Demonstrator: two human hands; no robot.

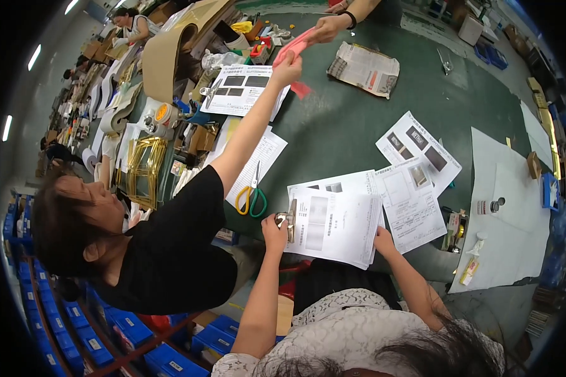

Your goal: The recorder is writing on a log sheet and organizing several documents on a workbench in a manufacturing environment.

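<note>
A stack of printed papers (352,226) lies before me on the green table, bound at its left edge by a metal bulldog clip (291,221). My left hand (274,234) is closed round the clip at that edge. At the lower right corner of the stack, my right hand (384,242) grips the sheets, its fingertips partly hidden. Just right of the stack lie loose printed sheets (415,210), partly overlapping one another. Scissors (251,196) with one yellow and one green handle rest beyond my left hand, partly on a lined sheet (267,154).
On my left a co-worker in black (170,251) stretches an arm across the table. That hand and another person's hand (330,28) both hold a pink cloth (292,47). A folded newspaper (365,69) lies at the back; white sheeting (512,220) covers the right side.
</note>
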